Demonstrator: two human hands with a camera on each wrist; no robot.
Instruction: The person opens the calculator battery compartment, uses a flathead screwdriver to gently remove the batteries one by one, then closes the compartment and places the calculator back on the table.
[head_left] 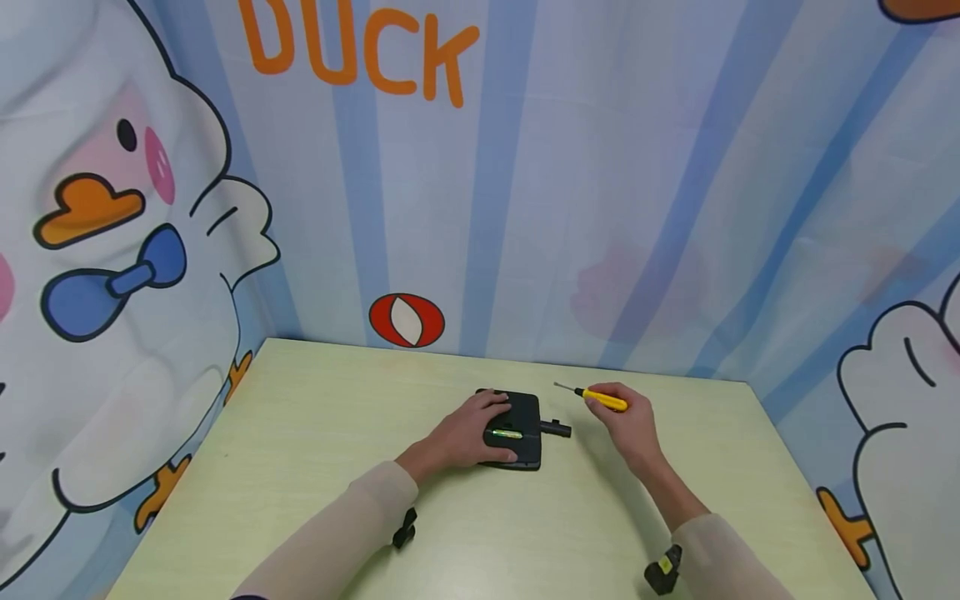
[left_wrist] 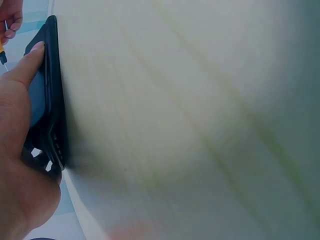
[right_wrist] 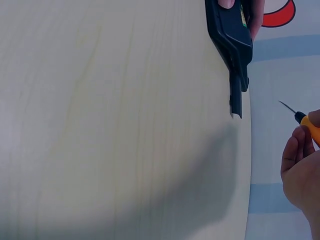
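Note:
On the table, a flat black device (head_left: 529, 446) shows a greenish-yellow cylinder (head_left: 507, 434) in a slot on its upper face. A short dark stub (head_left: 556, 428) sticks out from its right side. My left hand (head_left: 467, 431) holds the device from the left, fingers across its far part and thumb along its near part. In the left wrist view the thumb (left_wrist: 31, 62) lies on the device's face. To the right, my right hand (head_left: 628, 423) grips the yellow handle of a screwdriver (head_left: 604, 400), its thin shaft pointing left, above and apart from the stub.
The pale wooden table (head_left: 360, 400) ends at the back against a blue-striped cloth (head_left: 570, 208) printed with ducks. Black wrist cameras sit below the left cuff (head_left: 405, 529) and beside the right cuff (head_left: 663, 571).

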